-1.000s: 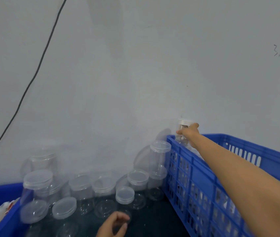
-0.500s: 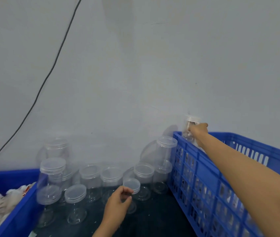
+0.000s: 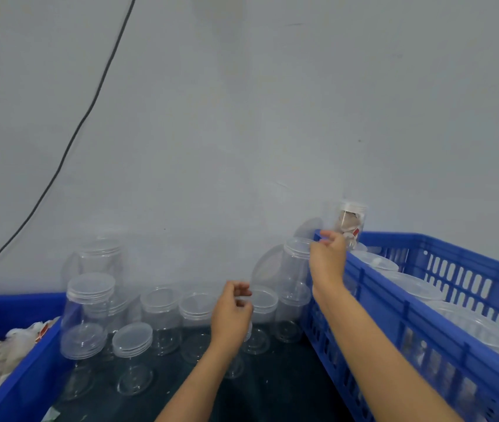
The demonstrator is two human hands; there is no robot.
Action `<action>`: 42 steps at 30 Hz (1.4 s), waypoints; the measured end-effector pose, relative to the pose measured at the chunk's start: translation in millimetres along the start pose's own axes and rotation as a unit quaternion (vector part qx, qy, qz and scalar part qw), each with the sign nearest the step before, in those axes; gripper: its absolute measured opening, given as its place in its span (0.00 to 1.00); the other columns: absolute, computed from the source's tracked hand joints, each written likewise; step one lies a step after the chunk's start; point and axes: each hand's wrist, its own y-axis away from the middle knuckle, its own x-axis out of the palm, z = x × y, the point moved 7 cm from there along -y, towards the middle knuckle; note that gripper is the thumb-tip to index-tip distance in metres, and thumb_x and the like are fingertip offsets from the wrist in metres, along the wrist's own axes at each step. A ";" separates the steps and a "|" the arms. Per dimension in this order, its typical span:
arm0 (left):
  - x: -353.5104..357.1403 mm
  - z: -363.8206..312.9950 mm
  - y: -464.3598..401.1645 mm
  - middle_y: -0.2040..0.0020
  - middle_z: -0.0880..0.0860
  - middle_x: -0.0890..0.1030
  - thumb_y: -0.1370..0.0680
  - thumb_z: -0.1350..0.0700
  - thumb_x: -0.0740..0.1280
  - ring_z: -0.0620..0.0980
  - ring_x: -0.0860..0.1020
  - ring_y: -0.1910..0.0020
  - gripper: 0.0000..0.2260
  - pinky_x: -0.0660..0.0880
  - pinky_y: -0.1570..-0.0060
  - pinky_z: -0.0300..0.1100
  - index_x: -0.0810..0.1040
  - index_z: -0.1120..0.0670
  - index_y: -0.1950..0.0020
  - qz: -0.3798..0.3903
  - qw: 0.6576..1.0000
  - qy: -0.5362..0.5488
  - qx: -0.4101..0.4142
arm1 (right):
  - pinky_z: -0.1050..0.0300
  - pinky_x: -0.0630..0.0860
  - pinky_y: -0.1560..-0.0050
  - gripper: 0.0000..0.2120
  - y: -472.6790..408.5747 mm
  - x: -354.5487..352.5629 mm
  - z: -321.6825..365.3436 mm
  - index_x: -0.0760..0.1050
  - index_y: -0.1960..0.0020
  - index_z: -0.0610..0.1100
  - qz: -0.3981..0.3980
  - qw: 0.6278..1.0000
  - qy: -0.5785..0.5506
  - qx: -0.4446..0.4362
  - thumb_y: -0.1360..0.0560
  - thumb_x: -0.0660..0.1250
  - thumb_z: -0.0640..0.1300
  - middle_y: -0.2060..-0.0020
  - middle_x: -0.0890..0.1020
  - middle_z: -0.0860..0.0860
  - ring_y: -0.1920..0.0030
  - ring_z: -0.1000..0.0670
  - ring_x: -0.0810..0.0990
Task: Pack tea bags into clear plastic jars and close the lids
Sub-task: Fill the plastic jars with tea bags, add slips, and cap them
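At right of frame, a lidded clear plastic jar of tea bags (image 3: 351, 226) stands packed in the blue slatted crate (image 3: 461, 278). Both the right hand (image 3: 327, 259) and left hand (image 3: 232, 312) hang loosely curled, holding nothing, near empty clear lidded jars (image 3: 163, 318) awaiting filling.

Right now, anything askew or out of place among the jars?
Yes: one filled jar stands high at the right blue crate's far corner, above the rest. Some empty jars by the wall are stacked and tilted.
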 end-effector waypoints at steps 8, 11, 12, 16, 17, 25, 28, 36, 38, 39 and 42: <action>82.6 -5.3 -61.2 0.35 0.53 0.73 0.26 0.64 0.71 0.52 0.72 0.37 0.26 0.72 0.38 0.47 0.66 0.54 0.32 0.080 0.996 -0.043 -0.003 | 0.51 0.72 0.41 0.25 -8.3 -5.6 -74.2 0.62 0.29 0.45 0.015 0.993 0.069 0.092 0.24 0.59 0.32 0.32 0.69 0.45 0.36 0.44 0.71; 107.7 -1.6 -70.8 0.29 0.54 0.68 0.29 0.61 0.74 0.52 0.69 0.31 0.34 0.68 0.33 0.47 0.62 0.55 0.26 0.113 0.993 -0.031 -0.004 | 0.48 0.68 0.32 0.31 -13.2 -1.7 -80.2 0.58 0.25 0.44 0.035 0.992 0.088 0.082 0.25 0.59 0.31 0.28 0.66 0.44 0.31 0.43 0.68; 115.4 -0.4 -71.0 0.28 0.54 0.68 0.30 0.59 0.76 0.51 0.70 0.32 0.36 0.68 0.34 0.46 0.62 0.54 0.27 0.129 0.992 -0.007 -0.007 | 0.48 0.66 0.31 0.32 -14.4 0.1 -81.3 0.57 0.24 0.44 0.042 0.992 0.092 0.076 0.26 0.60 0.30 0.28 0.66 0.44 0.30 0.42 0.67; 129.8 9.2 -70.6 0.26 0.54 0.66 0.30 0.58 0.74 0.49 0.70 0.33 0.35 0.66 0.34 0.43 0.61 0.53 0.27 0.144 0.989 0.012 -0.011 | 0.46 0.63 0.28 0.35 -11.2 6.3 -84.9 0.54 0.23 0.44 0.072 0.991 0.087 0.069 0.27 0.59 0.29 0.26 0.64 0.44 0.28 0.43 0.65; 128.1 11.8 -71.0 0.25 0.54 0.65 0.29 0.59 0.74 0.51 0.67 0.29 0.37 0.65 0.30 0.47 0.59 0.55 0.24 0.133 0.991 0.003 -0.019 | 0.47 0.64 0.28 0.35 -8.9 6.7 -85.0 0.54 0.23 0.44 0.078 0.991 0.080 0.070 0.27 0.59 0.29 0.27 0.64 0.44 0.28 0.43 0.65; 58.3 -41.4 -32.2 0.39 0.47 0.61 0.34 0.52 0.78 0.50 0.69 0.37 0.38 0.68 0.35 0.43 0.64 0.51 0.28 0.020 0.993 -0.075 0.087 | 0.52 0.73 0.38 0.33 37.2 7.8 -49.3 0.57 0.25 0.48 0.122 0.991 0.046 0.001 0.26 0.61 0.30 0.32 0.68 0.47 0.38 0.48 0.72; 16.4 -62.3 10.0 0.39 0.45 0.63 0.38 0.49 0.81 0.44 0.69 0.40 0.40 0.68 0.41 0.38 0.62 0.45 0.32 -0.001 0.990 -0.063 0.124 | 0.55 0.76 0.42 0.32 79.1 4.5 -32.4 0.57 0.27 0.49 0.190 0.981 0.021 -0.026 0.26 0.64 0.32 0.35 0.69 0.47 0.42 0.50 0.74; -104.8 -55.1 153.4 0.44 0.44 0.71 0.41 0.43 0.81 0.47 0.75 0.46 0.39 0.74 0.48 0.45 0.62 0.46 0.38 -0.120 0.956 -0.221 0.151 | 0.66 0.75 0.46 0.48 208.1 5.4 -10.4 0.52 0.27 0.55 0.307 0.948 -0.076 -0.018 0.40 0.73 0.57 0.39 0.71 0.53 0.41 0.55 0.75; -120.8 -46.5 183.6 0.43 0.43 0.70 0.40 0.42 0.80 0.47 0.74 0.45 0.40 0.74 0.45 0.48 0.63 0.48 0.35 -0.137 0.950 -0.245 0.138 | 0.70 0.75 0.51 0.45 237.6 10.6 -17.7 0.56 0.30 0.54 0.309 0.948 -0.080 -0.010 0.40 0.75 0.55 0.43 0.72 0.56 0.43 0.58 0.75; -128.1 -39.4 195.6 0.41 0.44 0.71 0.40 0.42 0.80 0.47 0.74 0.43 0.42 0.75 0.43 0.49 0.63 0.49 0.33 -0.141 0.950 -0.250 0.123 | 0.71 0.75 0.53 0.43 250.4 12.2 -23.9 0.58 0.31 0.54 0.303 0.950 -0.076 -0.006 0.39 0.77 0.54 0.44 0.72 0.56 0.44 0.57 0.75; -144.3 -15.7 221.8 0.37 0.47 0.74 0.40 0.42 0.81 0.47 0.75 0.39 0.44 0.74 0.41 0.50 0.66 0.52 0.30 -0.133 0.959 -0.238 0.083 | 0.72 0.75 0.55 0.39 279.3 9.1 -45.5 0.61 0.32 0.53 0.275 0.960 -0.052 -0.005 0.36 0.80 0.49 0.46 0.75 0.55 0.46 0.58 0.77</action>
